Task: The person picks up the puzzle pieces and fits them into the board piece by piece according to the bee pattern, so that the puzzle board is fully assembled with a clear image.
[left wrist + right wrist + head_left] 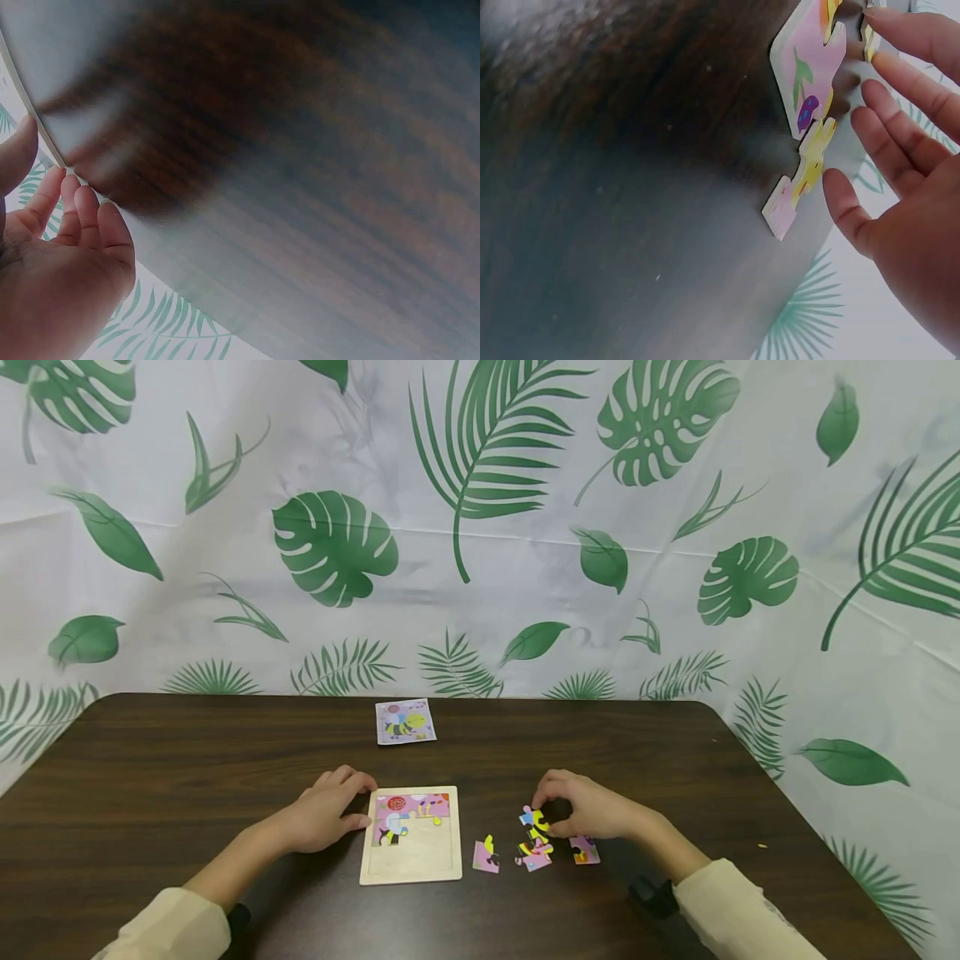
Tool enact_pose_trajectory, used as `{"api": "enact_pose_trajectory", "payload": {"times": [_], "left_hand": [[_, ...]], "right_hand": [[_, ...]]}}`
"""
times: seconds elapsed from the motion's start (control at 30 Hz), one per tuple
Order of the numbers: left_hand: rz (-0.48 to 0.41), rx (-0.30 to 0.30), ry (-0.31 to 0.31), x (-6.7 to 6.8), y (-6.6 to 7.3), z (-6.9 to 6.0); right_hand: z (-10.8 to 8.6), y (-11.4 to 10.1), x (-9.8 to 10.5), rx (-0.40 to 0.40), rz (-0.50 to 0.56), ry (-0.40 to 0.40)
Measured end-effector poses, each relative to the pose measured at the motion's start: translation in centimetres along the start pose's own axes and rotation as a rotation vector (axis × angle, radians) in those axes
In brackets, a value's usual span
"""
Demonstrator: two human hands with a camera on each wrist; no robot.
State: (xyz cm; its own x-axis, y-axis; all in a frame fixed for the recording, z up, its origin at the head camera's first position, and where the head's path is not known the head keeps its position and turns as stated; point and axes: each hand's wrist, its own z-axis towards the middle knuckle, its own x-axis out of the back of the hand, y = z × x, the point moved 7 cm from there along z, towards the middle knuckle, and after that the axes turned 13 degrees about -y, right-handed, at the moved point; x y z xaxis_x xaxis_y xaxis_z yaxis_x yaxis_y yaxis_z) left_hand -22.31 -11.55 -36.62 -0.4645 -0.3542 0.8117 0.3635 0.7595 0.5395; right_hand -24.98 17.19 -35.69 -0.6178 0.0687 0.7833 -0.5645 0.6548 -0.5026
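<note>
A square wooden puzzle board [412, 870] lies on the table, with joined pink pieces [431, 804] along its top and upper left. At its left edge, my left hand [324, 814] touches the frame with relaxed fingers, index near the top corner and thumb lower; the left wrist view shows the hand [71, 247] at a pale edge. My right hand [596, 806] pinches a blue-and-yellow piece [537, 823] between thumb and index finger. In the right wrist view the hand [907, 150] has its other fingers spread beside a pink piece [810, 71].
Loose pieces lie right of the board: a pink-and-yellow one [486, 858], a pink one [537, 862] just below the pinched piece, and another [585, 852] under the right wrist. A bee picture card [406, 722] lies near the table's back edge, before a leaf-patterned cloth [517, 610].
</note>
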Motion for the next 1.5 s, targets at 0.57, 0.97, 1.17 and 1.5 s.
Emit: {"api": "enact_pose_trajectory", "payload": {"times": [0.57, 0.97, 1.17, 1.5], "left_hand": [[0.000, 0.010, 0.002, 0.0, 0.1, 0.0], [-0.004, 0.012, -0.001, 0.1, 0.2, -0.1], [-0.005, 0.011, 0.002, 0.1, 0.2, -0.1], [-0.008, 0.015, -0.003, 0.1, 0.1, -0.1]], "right_hand": [[0.0, 0.8, -0.1, -0.027, 0.026, 0.012], [0.0, 0.7, 0.2, 0.043, -0.012, 0.080], [0.1, 0.7, 0.2, 0.035, -0.037, 0.115], [0.2, 0.8, 0.1, -0.033, -0.030, 0.097]]}}
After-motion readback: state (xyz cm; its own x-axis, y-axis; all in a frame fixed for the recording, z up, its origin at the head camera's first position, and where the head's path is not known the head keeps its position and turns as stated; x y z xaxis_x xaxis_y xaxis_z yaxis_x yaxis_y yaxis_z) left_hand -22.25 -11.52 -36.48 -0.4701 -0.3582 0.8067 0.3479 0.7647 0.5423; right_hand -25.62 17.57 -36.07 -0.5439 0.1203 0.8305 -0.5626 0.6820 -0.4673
